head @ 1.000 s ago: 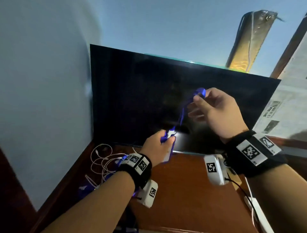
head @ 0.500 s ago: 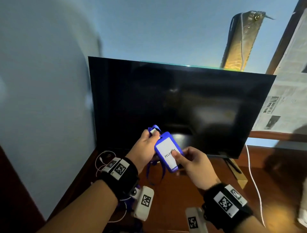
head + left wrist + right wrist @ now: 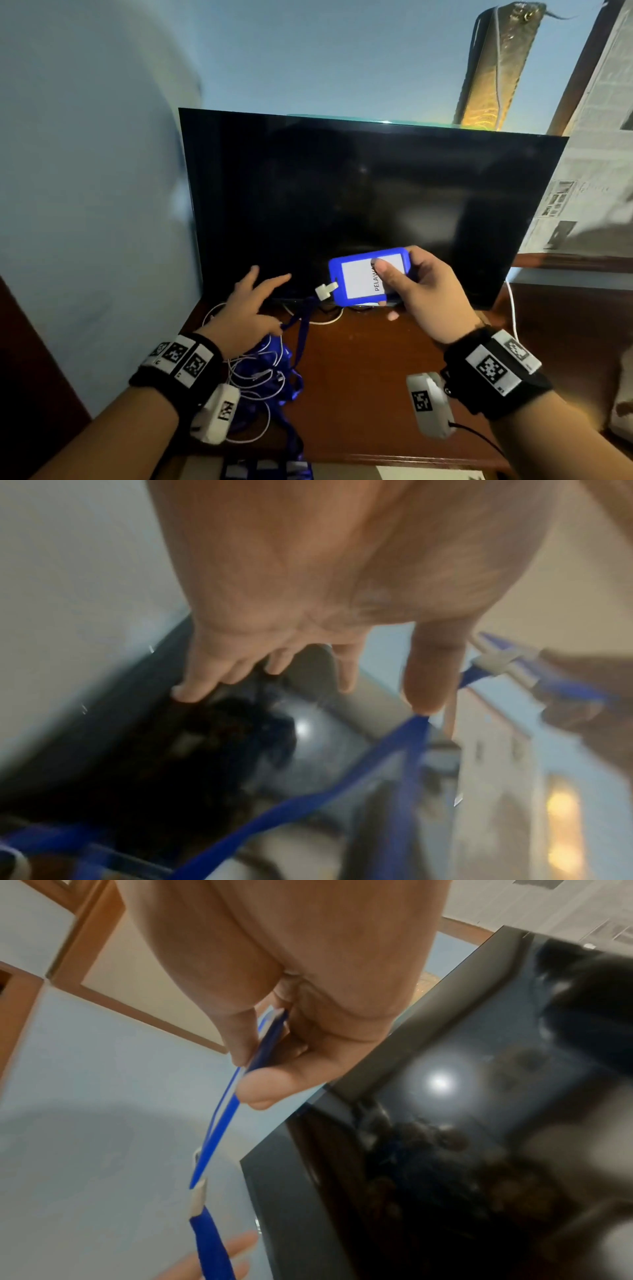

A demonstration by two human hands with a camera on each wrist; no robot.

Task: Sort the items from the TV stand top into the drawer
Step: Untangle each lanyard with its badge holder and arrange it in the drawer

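Observation:
My right hand (image 3: 404, 281) pinches a blue ID badge holder (image 3: 356, 274) with a white card, held flat in front of the TV, thumb on its face. In the right wrist view the badge holder (image 3: 263, 1042) shows edge-on between thumb and fingers. Its blue lanyard (image 3: 301, 329) hangs from a white clip (image 3: 325, 290) down to the stand top. My left hand (image 3: 253, 308) is open with fingers spread, just left of the lanyard. In the left wrist view the lanyard (image 3: 342, 785) runs under the left fingertips (image 3: 424, 696). No drawer shows clearly.
A black TV (image 3: 359, 198) stands at the back of the brown wooden stand top (image 3: 370, 394). White cables and more blue lanyards (image 3: 263, 377) lie tangled at the stand's left. A white cord (image 3: 512, 308) runs down at the right. Newspaper (image 3: 589, 171) covers the right wall.
The left hand let go of the badge's clip and opened, moving left. The right hand now holds the badge alone, turned flat and shifted right.

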